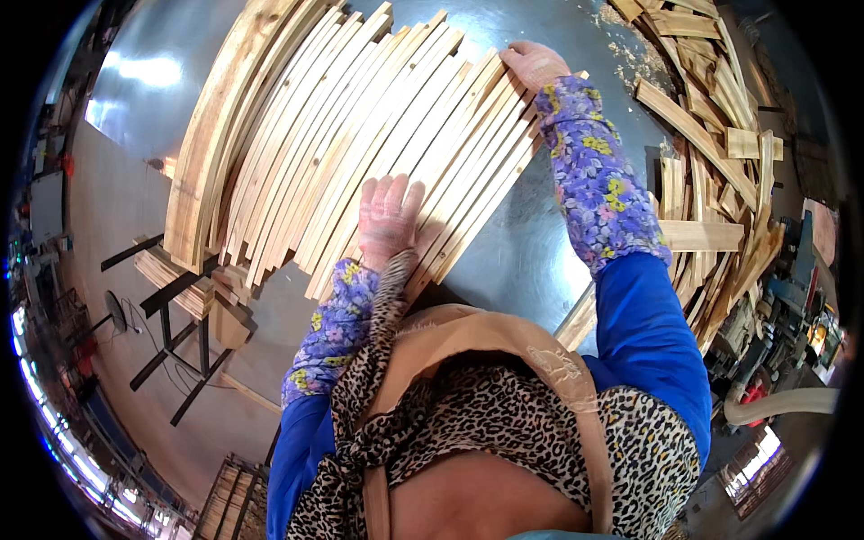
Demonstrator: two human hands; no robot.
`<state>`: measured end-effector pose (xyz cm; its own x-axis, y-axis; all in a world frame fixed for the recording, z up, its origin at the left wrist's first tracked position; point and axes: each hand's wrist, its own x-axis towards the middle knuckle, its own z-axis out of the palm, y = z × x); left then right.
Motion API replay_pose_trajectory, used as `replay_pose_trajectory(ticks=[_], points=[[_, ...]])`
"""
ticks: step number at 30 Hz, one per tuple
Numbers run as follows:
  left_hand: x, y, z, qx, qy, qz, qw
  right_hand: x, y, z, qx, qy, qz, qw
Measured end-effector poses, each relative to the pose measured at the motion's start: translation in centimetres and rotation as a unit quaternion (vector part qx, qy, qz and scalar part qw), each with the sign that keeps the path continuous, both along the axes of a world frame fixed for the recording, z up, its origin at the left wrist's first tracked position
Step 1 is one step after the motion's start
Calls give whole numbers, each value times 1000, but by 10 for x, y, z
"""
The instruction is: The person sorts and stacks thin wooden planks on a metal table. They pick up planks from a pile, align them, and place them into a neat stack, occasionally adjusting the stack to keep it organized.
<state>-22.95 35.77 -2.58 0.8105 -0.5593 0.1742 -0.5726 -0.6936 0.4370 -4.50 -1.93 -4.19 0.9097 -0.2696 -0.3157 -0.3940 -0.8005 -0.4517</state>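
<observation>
A row of pale wooden strips lies side by side on a shiny metal table, slanting from near left to far right. My left hand rests on the near part of the strips, palm down, with its fingers stretched out. Farther away, my right hand is closed at the far end of a wooden strip toward the right of the row. Its fingertips are partly hidden. Both hands look thinly gloved, and flowered sleeve covers wrap my forearms.
Wider boards lie along the row's left side. A heap of offcuts fills the right side, with wood shavings near it. At the lower left stands a black metal stand beside stacked wood. A grey hose runs at the right.
</observation>
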Motion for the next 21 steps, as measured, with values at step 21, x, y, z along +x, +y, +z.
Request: replay_pose_trajectory(ticks=[21], points=[[29, 73, 147, -273, 195, 253, 907, -136, 17, 27, 250, -373, -303, 840]])
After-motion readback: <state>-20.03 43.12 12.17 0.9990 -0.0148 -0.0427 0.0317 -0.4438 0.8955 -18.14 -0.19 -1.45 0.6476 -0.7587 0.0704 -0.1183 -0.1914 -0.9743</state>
